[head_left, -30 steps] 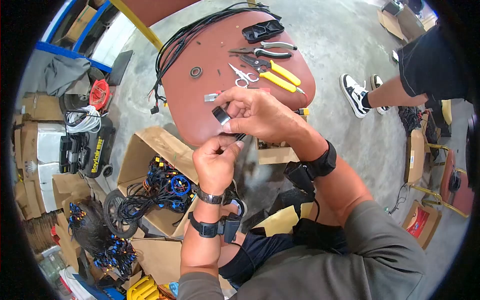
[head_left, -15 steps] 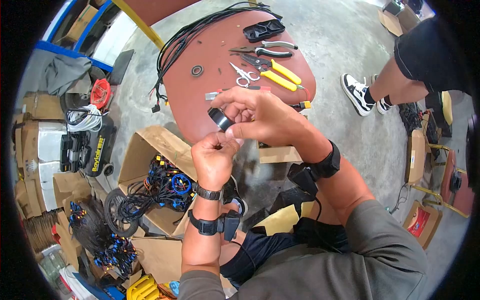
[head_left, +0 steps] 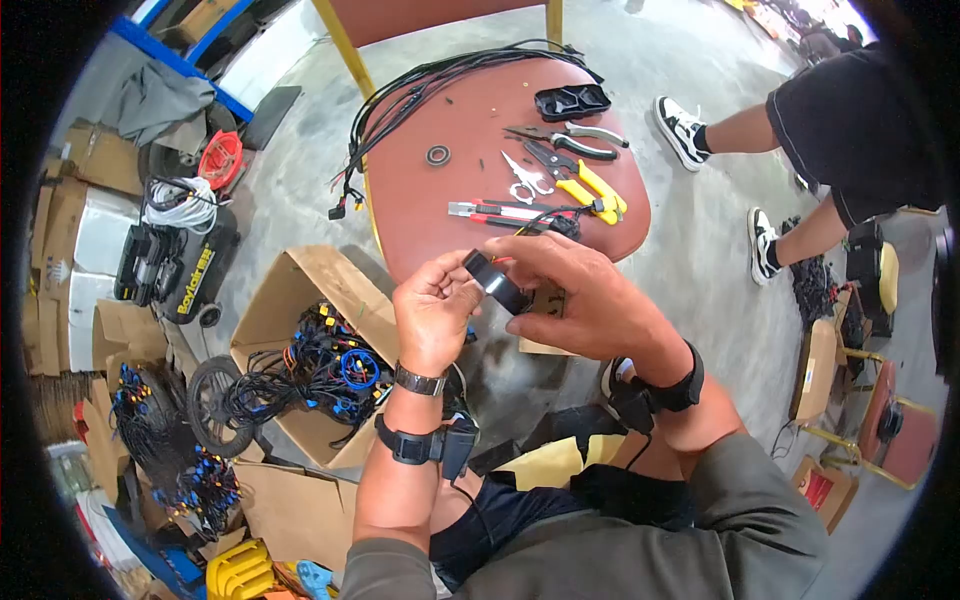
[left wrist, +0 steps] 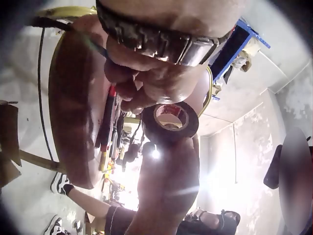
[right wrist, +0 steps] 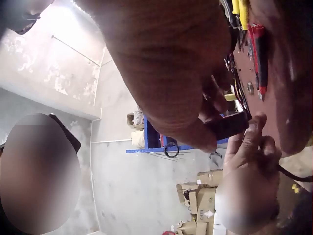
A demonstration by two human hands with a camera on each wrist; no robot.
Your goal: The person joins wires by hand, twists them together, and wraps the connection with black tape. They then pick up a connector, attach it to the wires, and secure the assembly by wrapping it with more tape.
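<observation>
My right hand (head_left: 585, 300) holds a roll of black electrical tape (head_left: 508, 290) between thumb and fingers, just in front of the chair seat. In the left wrist view, the roll's pale, reddish-printed core (left wrist: 171, 116) faces the camera. My left hand (head_left: 430, 312) is at the roll's near side, thumb and index pinched together. A black cable (right wrist: 295, 175) emerges from beneath that hand in the right wrist view; the pinched part is hidden by the fingers. Thin red wire (head_left: 500, 260) shows between the hands.
On the red chair seat (head_left: 410, 220) lie a utility knife (head_left: 510, 212), scissors (head_left: 527, 180), yellow-handled wire strippers (head_left: 600, 190), pliers (head_left: 585, 142), a black tray (head_left: 572, 101), a ring (head_left: 438, 156) and bundled cables (head_left: 400, 105). A cable-filled carton (head_left: 290, 280) stands left. Another person's legs (head_left: 745, 135) are at right.
The head view has shifted, so the chair sits lower and farther right. My right hand has drawn right and turned the tape roll. The utility knife is now uncovered. The other person has stepped.
</observation>
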